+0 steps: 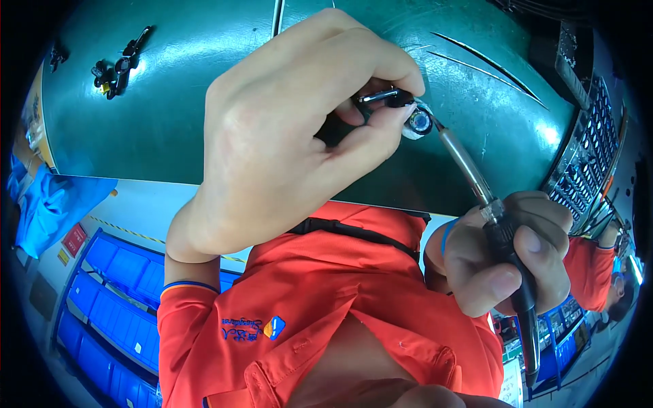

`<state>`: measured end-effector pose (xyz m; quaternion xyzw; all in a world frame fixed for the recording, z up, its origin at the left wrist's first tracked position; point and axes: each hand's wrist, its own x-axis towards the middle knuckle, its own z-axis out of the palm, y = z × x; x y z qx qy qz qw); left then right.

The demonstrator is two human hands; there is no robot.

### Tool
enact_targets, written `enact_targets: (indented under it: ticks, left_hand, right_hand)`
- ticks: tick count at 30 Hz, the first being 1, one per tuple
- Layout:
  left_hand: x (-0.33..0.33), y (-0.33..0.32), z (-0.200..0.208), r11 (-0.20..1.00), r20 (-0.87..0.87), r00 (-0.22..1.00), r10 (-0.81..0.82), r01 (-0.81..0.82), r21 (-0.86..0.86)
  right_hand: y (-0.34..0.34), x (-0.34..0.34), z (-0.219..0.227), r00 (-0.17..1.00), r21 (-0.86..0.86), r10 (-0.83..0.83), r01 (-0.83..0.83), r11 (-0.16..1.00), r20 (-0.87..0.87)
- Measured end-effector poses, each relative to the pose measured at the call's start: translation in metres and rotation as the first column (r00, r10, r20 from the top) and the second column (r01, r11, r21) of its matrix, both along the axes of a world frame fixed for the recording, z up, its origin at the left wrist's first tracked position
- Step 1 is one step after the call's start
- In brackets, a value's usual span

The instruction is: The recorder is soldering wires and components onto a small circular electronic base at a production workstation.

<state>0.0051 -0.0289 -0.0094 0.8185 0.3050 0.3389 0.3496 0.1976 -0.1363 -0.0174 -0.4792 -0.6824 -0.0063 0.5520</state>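
Note:
My left hand (pixel 286 122) is closed above the green work surface, its thumb and forefinger pinching a small black part (pixel 389 97) with a shiny metal strip. Just past those fingertips shows a small round piece (pixel 420 122), dark-rimmed with a bluish face; whether it is joined to the black part, I cannot tell. In my right hand (pixel 520 255) is a soldering iron (pixel 469 166) with a black handle and a metal barrel, the fingers wrapped round the grip. Its tip points up and left, at the edge of the round piece. Whether they touch is too small to make out.
Black cable-like parts (pixel 122 64) lie on the green table (pixel 163 129) at the far left. A rack of small round pieces (pixel 585 153) stands at the right edge. Another person's red sleeve (pixel 590 272) shows at right. Blue bins (pixel 112 292) and a blue cloth (pixel 51 207) are at left.

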Motion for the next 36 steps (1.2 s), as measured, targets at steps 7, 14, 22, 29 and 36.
enact_targets:
  ticks: [7, 14, 22, 29, 36]
  left_hand:
    - [0.0022, 0.0008, 0.0069, 0.999, -0.054, 0.999, 0.009, -0.011, -0.042]
    - [0.0011, 0.0012, 0.0045, 1.0, -0.02, 1.0, -0.008, 0.007, -0.027]
    - [0.0004, 0.0008, 0.0021, 1.0, 0.004, 1.0, -0.008, 0.008, -0.01]
    - [0.0044, 0.0028, 0.0008, 0.999, -0.019, 0.999, -0.037, 0.037, -0.006]
    - [0.0012, -0.0002, 0.0025, 1.0, 0.0, 1.0, -0.022, 0.022, -0.001]
  right_hand:
    - [0.0011, -0.0052, 0.0073, 0.998, -0.039, -0.052, 0.051, 0.998, -0.038]
    - [0.002, -0.0074, 0.0071, 0.998, -0.08, -0.057, 0.055, 0.995, -0.022]
    - [0.002, -0.0078, 0.0037, 0.996, -0.042, -0.075, 0.073, 0.996, -0.055]
    - [0.0013, -0.008, 0.0057, 0.997, -0.072, -0.076, 0.074, 0.995, -0.027]
    - [-0.001, -0.003, 0.0025, 0.995, 0.013, -0.059, 0.061, 0.998, -0.084]
